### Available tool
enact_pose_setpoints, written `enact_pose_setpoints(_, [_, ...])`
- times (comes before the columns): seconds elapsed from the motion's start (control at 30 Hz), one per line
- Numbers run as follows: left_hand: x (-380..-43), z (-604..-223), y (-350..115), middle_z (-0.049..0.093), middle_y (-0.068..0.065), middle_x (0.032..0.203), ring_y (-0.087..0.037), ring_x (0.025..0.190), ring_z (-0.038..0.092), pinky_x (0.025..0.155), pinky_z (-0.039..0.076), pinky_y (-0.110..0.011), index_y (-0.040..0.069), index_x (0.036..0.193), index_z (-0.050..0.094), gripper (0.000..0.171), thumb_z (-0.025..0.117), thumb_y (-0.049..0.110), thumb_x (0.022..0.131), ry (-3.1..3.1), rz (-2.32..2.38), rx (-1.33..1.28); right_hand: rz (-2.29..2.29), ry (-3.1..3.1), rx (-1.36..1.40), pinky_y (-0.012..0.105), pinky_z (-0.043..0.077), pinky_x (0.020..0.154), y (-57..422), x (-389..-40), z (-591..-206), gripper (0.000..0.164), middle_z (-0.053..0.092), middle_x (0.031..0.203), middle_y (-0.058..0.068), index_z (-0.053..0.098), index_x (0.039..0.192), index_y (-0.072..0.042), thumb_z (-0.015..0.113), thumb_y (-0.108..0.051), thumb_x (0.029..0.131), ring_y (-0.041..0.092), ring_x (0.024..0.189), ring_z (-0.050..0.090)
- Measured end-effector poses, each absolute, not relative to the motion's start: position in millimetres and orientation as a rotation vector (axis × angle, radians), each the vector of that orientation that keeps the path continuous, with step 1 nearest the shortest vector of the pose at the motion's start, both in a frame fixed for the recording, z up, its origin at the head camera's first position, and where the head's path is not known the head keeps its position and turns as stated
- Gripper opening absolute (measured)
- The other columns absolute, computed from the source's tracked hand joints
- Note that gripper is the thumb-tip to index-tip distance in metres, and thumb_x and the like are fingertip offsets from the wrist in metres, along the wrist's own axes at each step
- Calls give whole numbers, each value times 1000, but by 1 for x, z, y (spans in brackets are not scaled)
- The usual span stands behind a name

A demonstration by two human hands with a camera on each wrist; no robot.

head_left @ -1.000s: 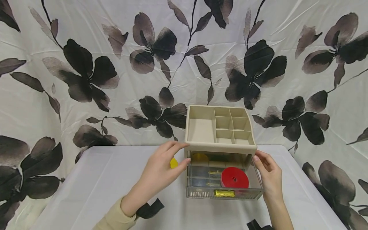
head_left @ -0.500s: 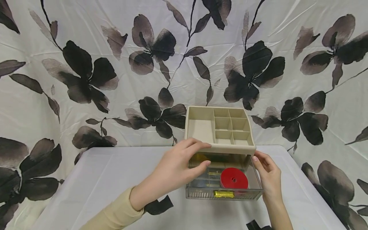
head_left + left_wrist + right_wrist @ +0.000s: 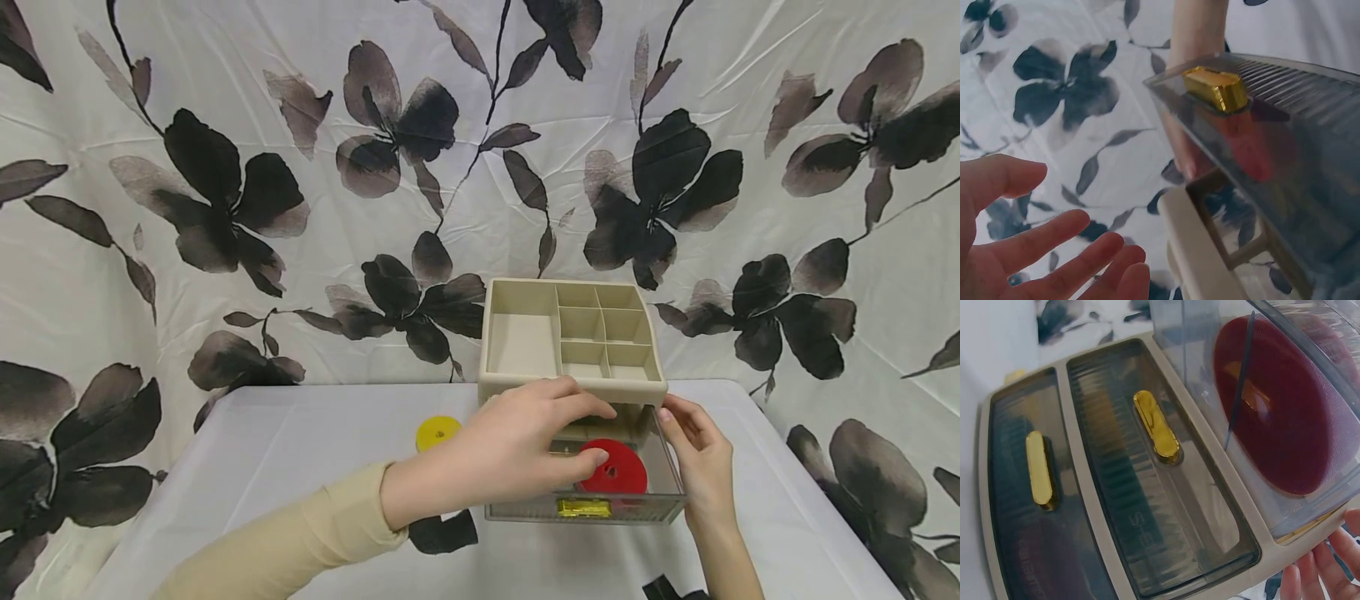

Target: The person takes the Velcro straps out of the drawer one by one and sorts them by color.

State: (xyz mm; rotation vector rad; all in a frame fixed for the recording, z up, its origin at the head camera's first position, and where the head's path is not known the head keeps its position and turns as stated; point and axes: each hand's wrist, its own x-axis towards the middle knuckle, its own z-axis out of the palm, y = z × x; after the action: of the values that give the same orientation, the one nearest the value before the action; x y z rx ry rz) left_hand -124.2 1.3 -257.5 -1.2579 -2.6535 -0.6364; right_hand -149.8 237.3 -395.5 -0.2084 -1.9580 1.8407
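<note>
A beige desk organizer (image 3: 498, 387) stands on the table with its top clear drawer (image 3: 517, 510) pulled out. Inside this drawer lies a thick red disc (image 3: 626, 473) with a small centre hole, possibly a ribbon roll. My left hand (image 3: 517, 437) hovers over the drawer, palm down, thumb and fingers spread; in the head view its thumb tip overlaps the red disc. The left wrist view shows that hand (image 3: 1054, 250) holding nothing. My right hand (image 3: 703, 462) touches the organizer's right side, fingertips (image 3: 1329, 569) against the frame beside the open drawer.
A yellow disc (image 3: 437, 432) lies on the white table (image 3: 300, 450), left of the organizer. Lower drawers (image 3: 1166, 487) with gold handles are closed. The top tray (image 3: 525, 333) has several compartments. Floral cloth (image 3: 420, 208) hangs behind; black straps (image 3: 444, 533) hang at the wrists.
My left hand has moved right, from the organizer's left edge to over the open drawer, uncovering the yellow disc. The right hand stays at the organizer's side.
</note>
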Motion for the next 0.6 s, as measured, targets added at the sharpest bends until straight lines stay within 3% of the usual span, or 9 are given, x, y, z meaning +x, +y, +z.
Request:
enact_pose_setpoints(0.2, [-132,-262,17,64,11,104,0,85,56,63,42,-12,24,117,67,31,67,32,87,-2659,-485,-1346,1834,-1959,-192,6,45,86,238,-149,-396,33,64,106,-19,59,124,-3,60,-18,94,-4,102,60])
enact_pose_setpoints(0.6, [-150,-265,39,64,8,104,-3,81,55,61,42,-17,28,118,65,31,66,28,87,-2850,-299,-1458,1833,-1988,-228,8,44,86,239,-149,-394,33,64,105,-20,59,125,-6,59,-20,95,-3,102,59])
